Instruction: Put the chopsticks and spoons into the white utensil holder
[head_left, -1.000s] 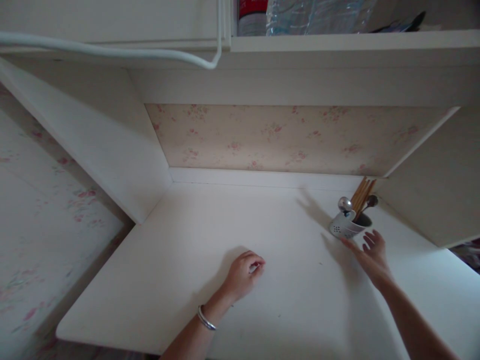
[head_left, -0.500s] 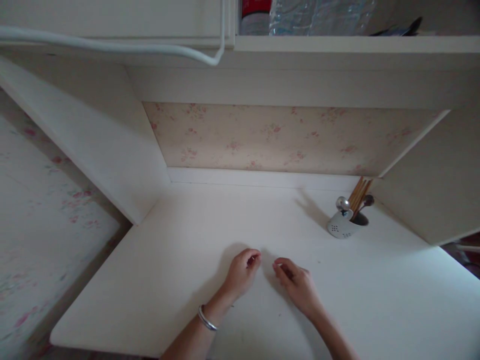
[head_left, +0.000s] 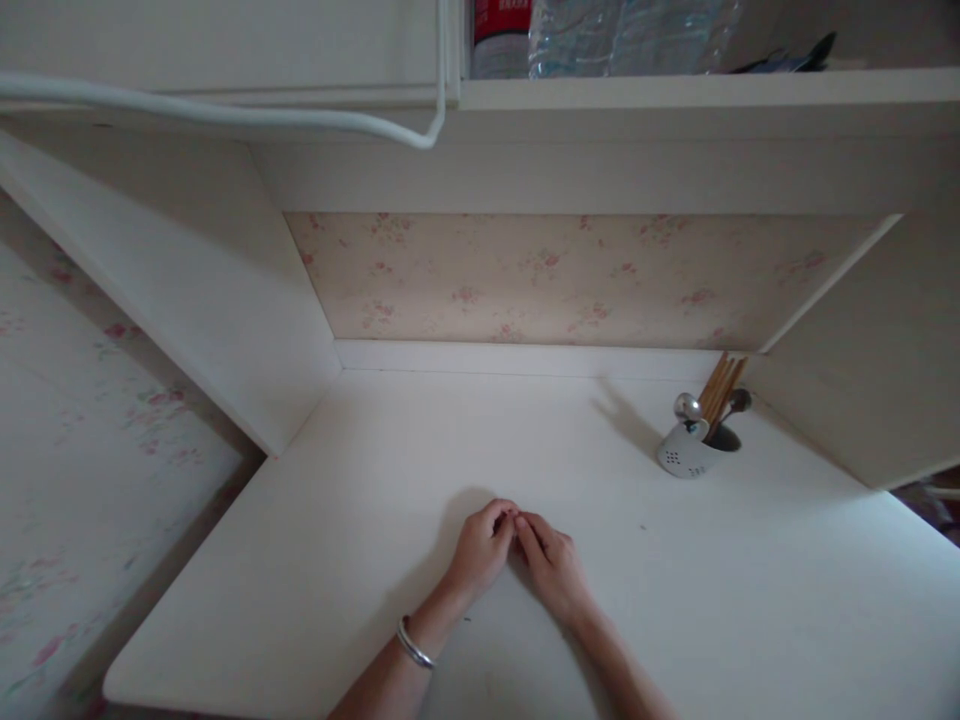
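Observation:
Near the middle of the white tabletop point(head_left: 360, 520), my left hand point(head_left: 484, 545) is closed in a pinch, thumb against curled fingers. My right hand point(head_left: 553, 565) is also pinched, and its fingertips meet those of the left. Whatever lies between the fingertips, if anything, is too small or hidden to make out. A silver bangle point(head_left: 415, 643) circles my left wrist. Tiny dark specks lie on the tabletop near both hands.
A white perforated utensil holder point(head_left: 682, 455) with wooden chopsticks point(head_left: 720, 392) and metal spoons point(head_left: 687, 407) stands at the back right. Overhead, a shelf point(head_left: 675, 95) carries clear plastic bottles point(head_left: 615, 38) and a red-labelled one point(head_left: 501, 40). Side panels bound the table left and right.
My right hand has moved left until its fingertips touch my left hand's. The left hand has stayed nearly in place. The camera view has shifted slightly.

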